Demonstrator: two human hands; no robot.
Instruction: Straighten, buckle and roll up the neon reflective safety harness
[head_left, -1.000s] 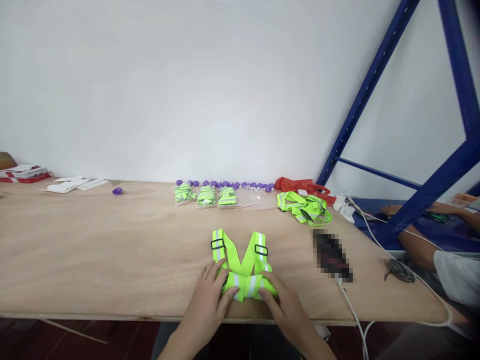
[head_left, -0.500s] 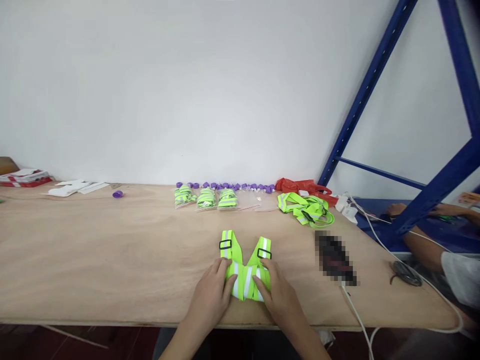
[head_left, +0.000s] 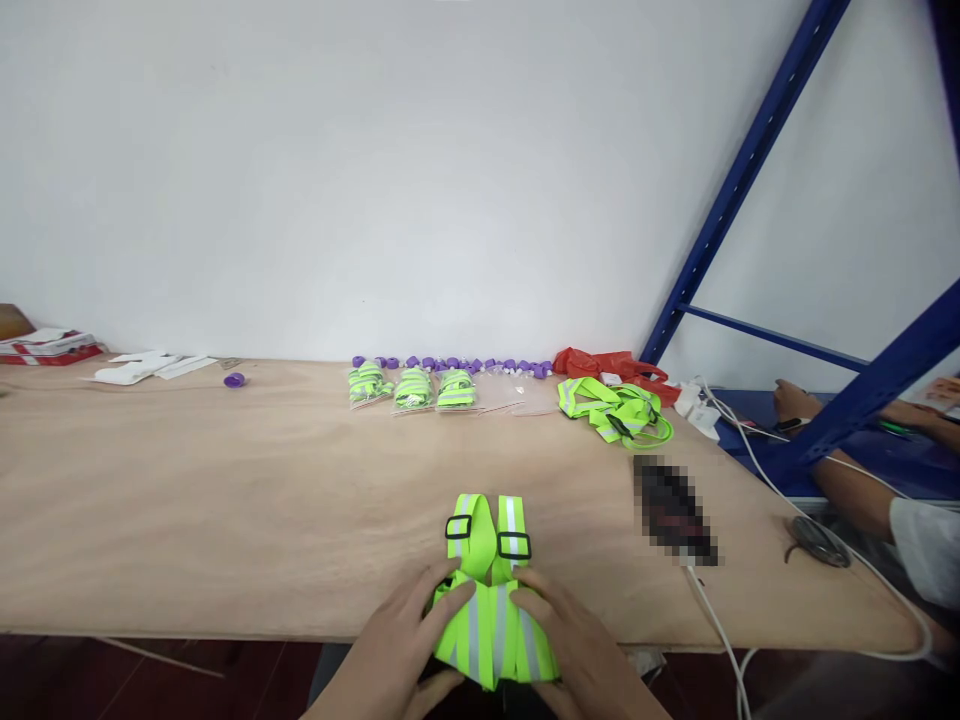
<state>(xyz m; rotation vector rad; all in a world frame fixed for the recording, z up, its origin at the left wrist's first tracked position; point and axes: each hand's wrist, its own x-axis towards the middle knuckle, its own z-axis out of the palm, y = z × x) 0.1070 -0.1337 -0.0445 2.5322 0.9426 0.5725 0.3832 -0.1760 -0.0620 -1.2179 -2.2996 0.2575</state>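
Note:
A folded yellow-green reflective vest [head_left: 491, 625] with silvery stripes lies at the table's front edge, its lower part sticking out past the edge. Two strap loops with black buckles point away from me on the wood. My left hand [head_left: 416, 625] grips the bundle's left side, thumb and fingers around it. On the right side my right hand [head_left: 559, 630] holds it the same way. Farther back, several clear bags [head_left: 412, 390] contain similar folded vests. Another loose reflective vest [head_left: 619, 412] lies crumpled to the right of them.
Purple caps [head_left: 450, 363] line the wall beside flat clear bags [head_left: 517, 393]. A red plastic bag [head_left: 611, 368] sits at the back right. A blurred-out dark object [head_left: 675, 510] has a white cable. Blue rack posts [head_left: 742, 180] and another person's arm [head_left: 855, 490] are at right.
Both hands have drawn the folded vest toward me, partly over the table edge. Its two strap loops have come closer together. The view has shifted slightly.

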